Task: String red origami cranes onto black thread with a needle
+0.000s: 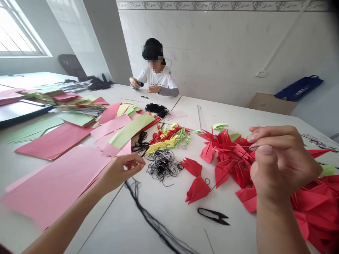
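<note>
My right hand (278, 155) pinches a thin needle (239, 146) between thumb and forefinger, above a pile of red folded paper pieces (225, 148). A dark thread (227, 173) slants down from it to a red folded piece (197, 190) on the table. Over the table at centre left, my left hand (123, 171) is partly curled, thumb and fingertips close together; whether anything thin is between them is too small to tell. Just below it lies a bundle of long black threads (148, 218). Black snips (213, 216) rest near the front.
Pink and green paper sheets (53, 176) cover the left side. Tangled grey thread (164, 164) and small yellow, red and green folded pieces (169, 139) lie mid-table. A ruler (200, 118) is farther back. Across the table sits a person (157, 76) holding a dark object. More red pieces (317, 204) fill the right.
</note>
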Motion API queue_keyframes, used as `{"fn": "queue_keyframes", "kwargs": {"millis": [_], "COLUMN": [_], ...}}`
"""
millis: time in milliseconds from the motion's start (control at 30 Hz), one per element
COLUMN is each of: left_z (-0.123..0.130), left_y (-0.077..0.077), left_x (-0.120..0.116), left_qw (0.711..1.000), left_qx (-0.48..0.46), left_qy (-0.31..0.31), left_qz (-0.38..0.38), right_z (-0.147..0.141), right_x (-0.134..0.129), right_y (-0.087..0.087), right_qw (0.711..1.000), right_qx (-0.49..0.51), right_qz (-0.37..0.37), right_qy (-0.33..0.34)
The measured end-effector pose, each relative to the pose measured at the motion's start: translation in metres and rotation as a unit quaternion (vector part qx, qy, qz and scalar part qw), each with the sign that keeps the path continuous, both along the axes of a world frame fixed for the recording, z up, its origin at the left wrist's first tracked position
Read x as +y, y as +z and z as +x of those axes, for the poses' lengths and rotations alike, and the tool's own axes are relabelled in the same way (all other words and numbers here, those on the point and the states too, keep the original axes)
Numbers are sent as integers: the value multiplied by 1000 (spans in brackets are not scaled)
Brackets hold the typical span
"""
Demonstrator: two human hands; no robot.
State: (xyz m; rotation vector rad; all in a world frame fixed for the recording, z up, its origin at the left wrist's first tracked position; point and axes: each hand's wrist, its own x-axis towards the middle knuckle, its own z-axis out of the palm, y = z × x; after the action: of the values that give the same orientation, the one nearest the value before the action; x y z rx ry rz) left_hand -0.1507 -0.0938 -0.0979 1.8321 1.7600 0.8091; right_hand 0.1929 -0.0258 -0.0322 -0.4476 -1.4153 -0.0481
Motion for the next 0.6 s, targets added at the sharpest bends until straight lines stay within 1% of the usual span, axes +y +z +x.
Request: {"fn": "queue_keyframes", "kwargs": {"millis": [100,200,267,333,367,433,500,533,600], "left_z": [-15,-22,-17,1,15,46,71,79,78], "left_y": [-3,0,4,4,1,-10,-27,-38,-61], "left_x": [-34,-59,-71,-81,-85,-94,-105,-112,-128], "left_qw": [996,988,983,977,971,953,924,903,858], "left_qx": [-64,-129,-162,-204,-231,-288,-344,-377,-425], "left_qy": [58,84,85,63,40,-23,-66,-80,-121], "left_qz": [-24,-34,-22,-26,-37,-89,-154,-188,-260], "right_z": [1,5,8,12,13,16,19,21,25], "right_x": [-4,-9,-12,-15,-15,-15,-13,-11,-8], "right_y": [3,6,8,10,10,11,12,13,14], "right_qw": [1000,999,999,999,999,999,1000,1000,1000], "right_qx": [-9,-33,-41,-40,-37,-29,-18,-13,-18], "right_qz": [-2,0,0,-1,1,8,20,22,15], "right_qy": [6,15,20,18,15,12,11,11,18]}}
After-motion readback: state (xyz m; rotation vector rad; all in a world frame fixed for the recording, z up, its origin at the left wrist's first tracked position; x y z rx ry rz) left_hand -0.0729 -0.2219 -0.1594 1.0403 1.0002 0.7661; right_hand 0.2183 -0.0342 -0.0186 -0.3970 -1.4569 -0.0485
